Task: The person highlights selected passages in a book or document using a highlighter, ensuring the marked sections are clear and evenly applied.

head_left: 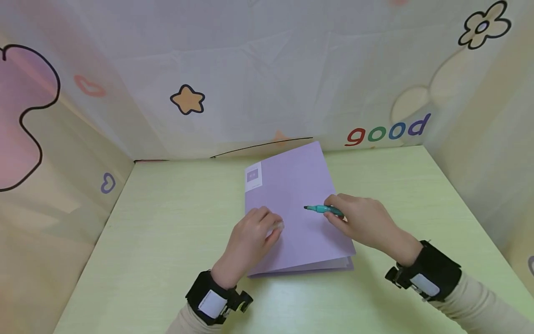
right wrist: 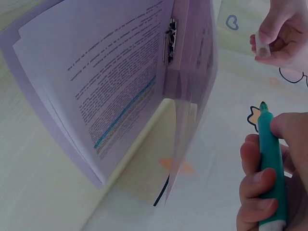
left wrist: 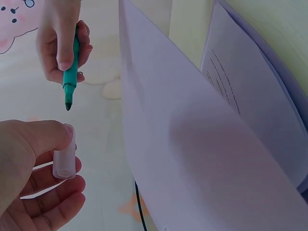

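Observation:
My right hand (head_left: 367, 220) grips a teal highlighter (head_left: 319, 208), its dark tip bare and pointing left. Between thumb and fingers, my left hand (head_left: 252, 239) pinches a clear whitish cap (left wrist: 64, 156). In the left wrist view the tip stands just above the cap, apart from it. Both hands are over a purple folder (head_left: 292, 185) whose front cover is partly lifted. Inside, the right wrist view shows printed sheets (right wrist: 115, 82) with a blue highlighted line near the bottom of the text and a metal clip (right wrist: 169, 43) at the spine.
The folder lies on a pale green table (head_left: 179, 222). Behind it hangs a patterned curtain (head_left: 250, 93) with a star, a flower and the word "good"; more cloth walls the left and right sides.

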`<state>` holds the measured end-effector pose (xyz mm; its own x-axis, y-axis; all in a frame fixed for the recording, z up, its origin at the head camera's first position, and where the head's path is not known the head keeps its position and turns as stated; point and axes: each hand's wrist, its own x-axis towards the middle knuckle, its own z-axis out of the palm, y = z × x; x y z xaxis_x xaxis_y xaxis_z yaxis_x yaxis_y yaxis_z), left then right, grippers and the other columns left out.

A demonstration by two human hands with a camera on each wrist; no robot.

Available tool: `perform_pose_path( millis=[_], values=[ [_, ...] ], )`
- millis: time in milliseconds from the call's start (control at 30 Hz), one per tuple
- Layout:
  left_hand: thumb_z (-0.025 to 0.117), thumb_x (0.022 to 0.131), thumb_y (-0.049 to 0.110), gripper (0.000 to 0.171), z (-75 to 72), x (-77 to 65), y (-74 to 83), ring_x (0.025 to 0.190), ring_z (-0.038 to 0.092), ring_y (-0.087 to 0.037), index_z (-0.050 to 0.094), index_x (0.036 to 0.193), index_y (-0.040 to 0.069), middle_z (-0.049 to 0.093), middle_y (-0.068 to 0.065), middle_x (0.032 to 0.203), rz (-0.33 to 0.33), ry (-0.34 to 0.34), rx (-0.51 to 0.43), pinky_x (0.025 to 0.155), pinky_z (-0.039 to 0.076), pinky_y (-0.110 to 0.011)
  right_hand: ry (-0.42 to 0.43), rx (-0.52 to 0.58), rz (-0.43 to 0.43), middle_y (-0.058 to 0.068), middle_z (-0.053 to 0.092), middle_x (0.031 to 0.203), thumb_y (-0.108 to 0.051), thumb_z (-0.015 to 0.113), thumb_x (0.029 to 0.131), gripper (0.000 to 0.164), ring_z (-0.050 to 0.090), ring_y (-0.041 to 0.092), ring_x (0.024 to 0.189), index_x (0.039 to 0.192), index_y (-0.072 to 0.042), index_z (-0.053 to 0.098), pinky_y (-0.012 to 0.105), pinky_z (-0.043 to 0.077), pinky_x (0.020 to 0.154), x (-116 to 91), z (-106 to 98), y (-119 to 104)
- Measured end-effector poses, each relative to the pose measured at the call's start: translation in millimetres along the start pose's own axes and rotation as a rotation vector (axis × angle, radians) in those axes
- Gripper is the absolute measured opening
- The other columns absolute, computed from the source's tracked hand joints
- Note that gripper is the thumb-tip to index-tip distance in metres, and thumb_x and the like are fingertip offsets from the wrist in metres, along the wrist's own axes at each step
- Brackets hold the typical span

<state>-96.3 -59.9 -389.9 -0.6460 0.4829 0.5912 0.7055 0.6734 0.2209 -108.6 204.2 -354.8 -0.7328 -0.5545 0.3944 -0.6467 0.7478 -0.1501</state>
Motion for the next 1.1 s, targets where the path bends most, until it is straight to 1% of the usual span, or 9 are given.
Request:
perform_pose_path(
  millis=[133,267,367,567,700,867,1100],
  values=[
    [0.066,0.079,0.014,0.011,0.7,4.8,1.0,0.071,0.049,-0.012,0.064,0.089,0.011,0.056,0.002,0.082,0.01,0.007,0.0,0.057,0.044,-0.023,-0.01,0.012,-0.042,-0.01,0.046,0.065,-0.025,0.063,0.08,0.014,0.032,0.003,0.046,0.09,-0.016,0.058,0.02,0.026,0.036,0,2,-9],
    [0.067,0.079,0.014,0.012,1.2,9.2,2.0,0.071,0.05,-0.012,0.065,0.09,0.011,0.056,0.001,0.082,0.034,0.024,-0.002,0.057,0.044,-0.022,-0.012,0.023,-0.083,-0.011,0.049,0.068,-0.026,0.063,0.081,0.013,0.033,0.002,0.046,0.09,-0.017,0.058,0.019,0.027,0.037,1,5,-16],
    [0.068,0.078,0.015,0.012,0.8,12.2,3.3,0.069,0.05,-0.011,0.065,0.089,0.011,0.057,0.001,0.081,0.054,0.033,-0.003,0.057,0.044,-0.021,-0.012,0.032,-0.099,-0.011,0.048,0.068,-0.025,0.062,0.082,0.012,0.033,0.002,0.047,0.09,-0.017,0.058,0.018,0.028,0.038,2,7,-20],
    [0.067,0.079,0.015,0.011,2.0,13.3,6.8,0.068,0.049,-0.01,0.065,0.089,0.01,0.057,0.002,0.081,0.079,0.009,-0.003,0.058,0.042,-0.02,-0.019,0.054,-0.108,-0.011,0.047,0.068,-0.025,0.062,0.082,0.012,0.033,0.001,0.047,0.09,-0.017,0.058,0.018,0.028,0.038,1,9,-24],
    [0.067,0.079,0.015,0.01,2.5,12.9,10.1,0.068,0.049,-0.01,0.065,0.088,0.01,0.057,0.002,0.081,0.095,0.007,0.0,0.058,0.041,-0.019,-0.025,0.063,-0.11,-0.011,0.048,0.069,-0.025,0.062,0.082,0.012,0.032,0.001,0.047,0.09,-0.017,0.058,0.017,0.027,0.037,0,11,-26],
    [0.068,0.079,0.015,0.012,3.1,11.7,11.3,0.068,0.049,-0.011,0.064,0.089,0.01,0.057,0.002,0.082,0.102,0.014,-0.002,0.058,0.041,-0.018,-0.028,0.069,-0.109,-0.011,0.048,0.068,-0.025,0.062,0.082,0.012,0.032,0.0,0.046,0.09,-0.018,0.058,0.017,0.027,0.037,0,12,-27],
    [0.067,0.079,0.016,0.011,4.5,13.1,13.8,0.066,0.048,-0.01,0.064,0.088,0.01,0.056,0.002,0.08,0.154,0.036,0.023,0.057,0.04,-0.016,-0.031,0.078,-0.121,-0.012,0.047,0.069,-0.026,0.063,0.082,0.013,0.033,0.0,0.047,0.09,-0.017,0.058,0.017,0.027,0.038,1,13,-30]
  ],
)
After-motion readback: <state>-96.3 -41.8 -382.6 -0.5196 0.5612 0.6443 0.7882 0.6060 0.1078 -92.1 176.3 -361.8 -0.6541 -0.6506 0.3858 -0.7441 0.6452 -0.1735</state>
